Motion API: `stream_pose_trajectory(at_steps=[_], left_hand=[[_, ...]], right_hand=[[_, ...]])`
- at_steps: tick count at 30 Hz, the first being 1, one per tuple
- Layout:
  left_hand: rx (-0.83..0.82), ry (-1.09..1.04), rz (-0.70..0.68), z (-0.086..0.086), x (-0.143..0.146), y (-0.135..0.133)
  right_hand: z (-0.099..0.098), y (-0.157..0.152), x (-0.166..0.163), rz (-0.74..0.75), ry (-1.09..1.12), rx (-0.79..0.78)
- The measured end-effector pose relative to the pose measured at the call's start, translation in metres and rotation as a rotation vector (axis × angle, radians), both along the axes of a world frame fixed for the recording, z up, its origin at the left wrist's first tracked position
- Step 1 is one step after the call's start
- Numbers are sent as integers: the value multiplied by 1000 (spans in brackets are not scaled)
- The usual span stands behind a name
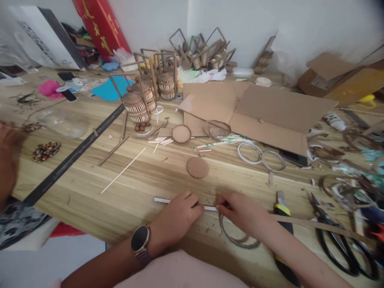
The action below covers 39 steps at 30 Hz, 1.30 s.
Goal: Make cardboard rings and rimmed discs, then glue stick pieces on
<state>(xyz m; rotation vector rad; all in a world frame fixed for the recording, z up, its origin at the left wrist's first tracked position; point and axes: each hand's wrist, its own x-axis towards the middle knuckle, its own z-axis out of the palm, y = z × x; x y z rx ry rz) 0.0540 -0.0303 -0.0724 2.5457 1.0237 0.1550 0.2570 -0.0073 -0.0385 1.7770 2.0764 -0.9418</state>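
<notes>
A narrow white strip [161, 200] lies along the table near its front edge. My left hand [181, 212], with a watch on its wrist, is closed with its fingertips on the strip's middle. The strip's right end is pinched by my right hand [237, 206], whose other fingers are curled. Beneath my right wrist lies a thin ring [237, 242], partly hidden. A long brown strip [312, 225] emerges from behind that forearm and runs right. Just beyond my hands is a round cardboard disc [197, 167].
Black scissors [336, 240] and a yellow-black utility knife [282, 208] lie at right. White rings [249, 153], folded cardboard [270, 112] and small baskets [135, 106] sit further back. Another person's hand [7, 156] rests at the left edge, near a black strip [75, 154].
</notes>
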Motion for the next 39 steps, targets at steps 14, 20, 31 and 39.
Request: stream_pose_trajectory(at_steps=[14,20,31,39], left_hand=[[25,-5,-12,0,0,-1],[29,27,-18,2,2,-1],[156,52,-146,4,20,-2],[196,33,-191,-8,24,-1]], right_hand=[[12,1,-13,67,-185,25],[13,0,-18,79,-243,24],[13,-1,-22,86,-265,42],[3,0,0,83,-64,45]])
